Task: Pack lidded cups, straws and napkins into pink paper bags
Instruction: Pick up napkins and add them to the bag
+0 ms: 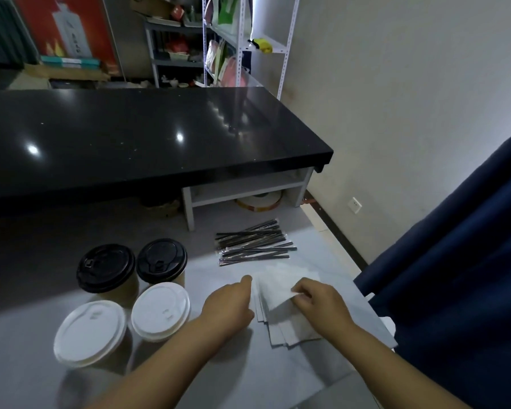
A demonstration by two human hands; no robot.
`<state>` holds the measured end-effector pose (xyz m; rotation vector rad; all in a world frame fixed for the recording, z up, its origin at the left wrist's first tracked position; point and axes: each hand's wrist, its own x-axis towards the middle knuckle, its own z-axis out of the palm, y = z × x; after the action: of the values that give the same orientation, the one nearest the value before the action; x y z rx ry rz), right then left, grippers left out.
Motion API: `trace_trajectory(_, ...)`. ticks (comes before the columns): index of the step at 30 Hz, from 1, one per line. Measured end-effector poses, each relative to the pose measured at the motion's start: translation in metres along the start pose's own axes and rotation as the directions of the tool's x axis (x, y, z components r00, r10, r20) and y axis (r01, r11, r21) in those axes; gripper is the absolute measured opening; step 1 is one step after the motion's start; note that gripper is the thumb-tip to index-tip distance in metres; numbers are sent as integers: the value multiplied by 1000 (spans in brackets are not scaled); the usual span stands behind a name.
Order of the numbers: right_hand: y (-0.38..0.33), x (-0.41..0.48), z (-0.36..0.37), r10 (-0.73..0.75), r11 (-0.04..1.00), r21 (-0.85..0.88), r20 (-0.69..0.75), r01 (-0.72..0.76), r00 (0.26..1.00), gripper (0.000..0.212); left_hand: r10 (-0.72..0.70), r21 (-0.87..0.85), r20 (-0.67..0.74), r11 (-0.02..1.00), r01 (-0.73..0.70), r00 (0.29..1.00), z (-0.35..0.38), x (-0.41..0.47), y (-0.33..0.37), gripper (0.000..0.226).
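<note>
On a grey table [219,373], our right hand [322,302] pinches a corner of the top napkin [278,293], raising it off the napkin stack [292,329]. Our left hand [227,305] sits at the stack's left edge, fingers hidden, so we cannot tell its grip. Black wrapped straws [254,246] lie just beyond. Four lidded cups stand left: two black-lidded cups [106,268] far, two white-lidded cups [90,333] near.

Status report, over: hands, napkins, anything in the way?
Right hand pinches top napkin, corner lifted off stack. Left hand at stack's edge, grip unclear. Lidded cups and straws apart, nothing blocking.
</note>
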<state>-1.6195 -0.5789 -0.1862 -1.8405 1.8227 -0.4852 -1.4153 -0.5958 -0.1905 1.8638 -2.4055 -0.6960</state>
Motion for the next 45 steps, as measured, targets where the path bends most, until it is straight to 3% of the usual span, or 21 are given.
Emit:
trace_trajectory(3,-1,5,-14,-14,997,77,-220,31,975,12,-4,-36,-12,999,3,1000,6,2,2,54)
trace_trajectory(6,-1,7,-26,-280,959,-90,-422,268,862,10,34,-79,-74,996,-40,997,11,1,6,47)
trace_trajectory(8,2,4,-28,-446,894,-231,-406,383,798,17,83,-52,-151,994,-92,985,12,0,12,33)
trace_trajectory(10,9,-2,-26,-500,861,-287,-328,419,802,21,159,41,-184,987,-154,970,16,-1,16,24)
trace_trajectory(12,20,-8,-23,-470,869,-291,-232,400,852,22,232,150,-162,967,-208,959,21,0,20,26)
trace_trajectory(14,30,-12,-19,-306,928,-256,-111,271,945,17,289,222,-139,941,-254,947,26,1,21,25)
trace_trajectory(16,42,-15,-15,-170,943,-294,-16,158,985,21,327,241,-150,927,-286,933,29,1,22,23)
trace_trajectory(21,54,-23,-7,-70,956,-282,45,80,997,18,483,345,-182,847,-405,856,24,3,32,42)
trace_trajectory(28,54,-23,-4,0,960,-280,71,20,998,30,595,310,-242,796,-520,767,29,11,36,34)
trace_trajectory(35,51,-24,-4,1,960,-279,71,19,997,30,588,152,-225,809,-569,777,22,1,35,31)
trace_trajectory(40,41,-23,-8,-1,951,-306,112,35,994,32,576,163,-258,817,-553,776,17,-1,41,18)
trace_trajectory(42,25,-19,-17,-36,943,-326,110,70,993,31,518,94,-330,850,-518,789,13,0,45,7)
trace_trajectory(45,-12,-14,-33,-160,977,-145,4,159,987,42,334,-100,-472,899,-426,816,-3,-4,49,12)
